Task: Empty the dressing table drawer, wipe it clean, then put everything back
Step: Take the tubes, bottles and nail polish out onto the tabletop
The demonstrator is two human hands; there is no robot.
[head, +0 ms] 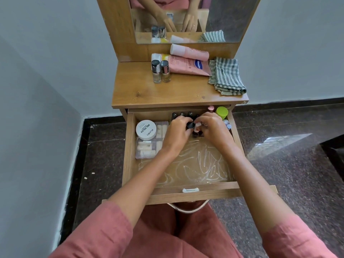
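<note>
A grey wall and a dark polished floor frame the wooden dressing table, and its drawer stands pulled out towards me. I have both hands deep inside it. My left hand curls its fingers over a black-capped bottle, and my right hand pinches a pink-capped bottle just beside it, so the two hands nearly touch. Beyond my fingertips runs a row of dark caps; out past my right hand stands a green-capped jar, and off my left hand lie a round white tin and a clear box. White smears streak the drawer bottom beneath my wrists, so I judge I am emptying, not refilling. To do this well I would lift each small bottle straight up, upright, clear of its neighbours so none topples, then carry it forward to the tabletop beside the two gold bottles and pink tubes, keeping the striped cloth free for wiping.
</note>
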